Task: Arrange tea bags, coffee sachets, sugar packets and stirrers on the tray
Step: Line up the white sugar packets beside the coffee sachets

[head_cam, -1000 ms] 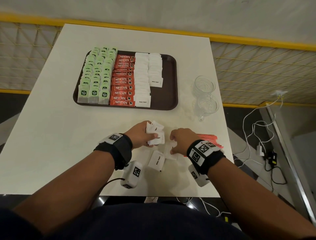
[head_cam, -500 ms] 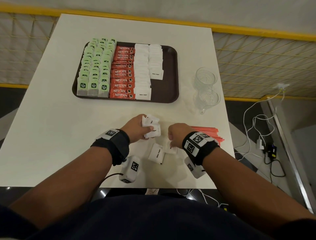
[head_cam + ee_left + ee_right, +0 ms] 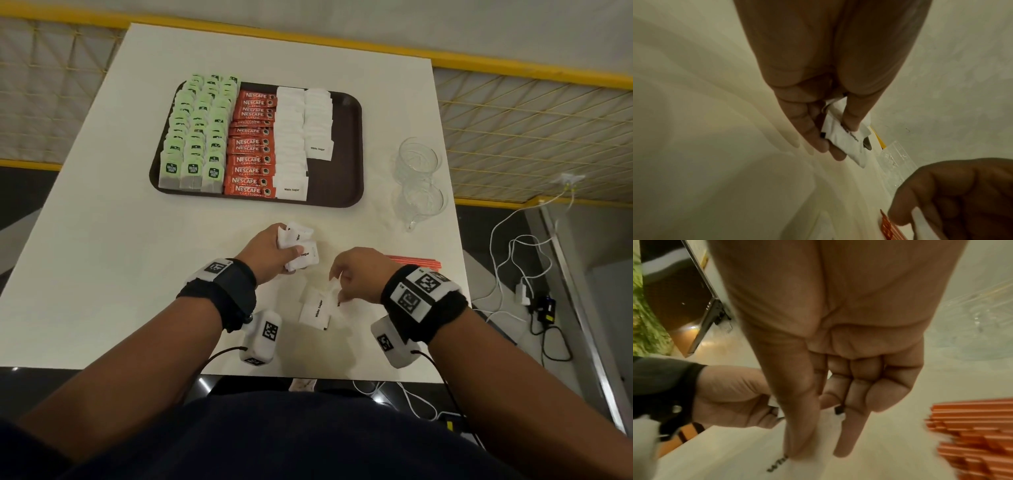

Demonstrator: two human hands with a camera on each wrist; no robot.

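Near the table (image 3: 102, 274) edge, my left hand (image 3: 270, 251) clutches sugar packets (image 3: 299, 246) while my right hand (image 3: 359, 274) pinches one loose packet (image 3: 334, 291).

Head camera looking steeply down over both forearms, left hand (image 3: 270, 251) and right hand (image 3: 359, 274) near mid-frame, each wrist camera peering close along its palm toward the fingertips, all sharing the red stirrers (image 3: 416, 262) beyond the right fingers.

the brown tray (image 3: 346, 144) lies far on the table, with 3 columns of green tea bags (image 3: 197, 137) at its left, red coffee sachets (image 3: 251, 144) beside them, and 2 columns of white sugar packets (image 3: 291, 144), the right one shorter. loose sugar packets (image 3: 315, 308) lie near; orange stirrers (image 3: 414, 262) lie at the right.
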